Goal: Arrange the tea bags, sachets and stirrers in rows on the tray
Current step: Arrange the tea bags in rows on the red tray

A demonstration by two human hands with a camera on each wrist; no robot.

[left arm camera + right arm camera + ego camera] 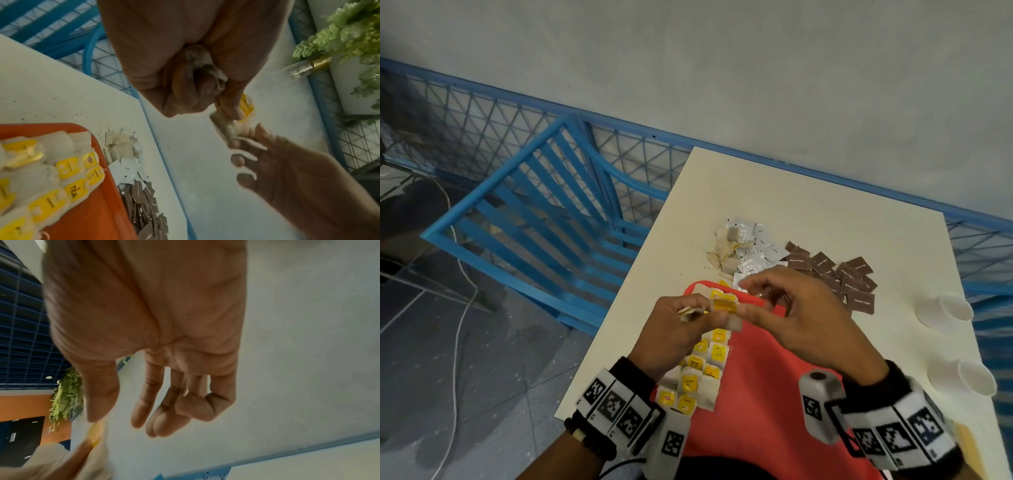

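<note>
Above the red tray (756,377), our left hand (671,329) pinches one yellow-tagged tea bag (724,305) and clutches more in the palm, feeding a row beside the tea bags already laid (702,370). Our right hand (801,308), fingers loosely spread, touches its end; whether it grips is unclear. No stirrers are visible.

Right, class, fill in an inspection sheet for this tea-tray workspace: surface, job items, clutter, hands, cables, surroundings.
Surface: white table, specks near the torn paper.
Job's things: red tray with tea bags in rows; white sachets and brown sachets piled beyond it; stirrers: nothing seen.
Clutter: torn paper; two paper cups.
Hands: left hand grips tea bags, one yellow-tagged tea bag at its fingertips; right hand touches it, fingers relaxed.
Cables: white cable on the floor.
Surroundings: blue chair, blue mesh fence, grey wall.
</note>
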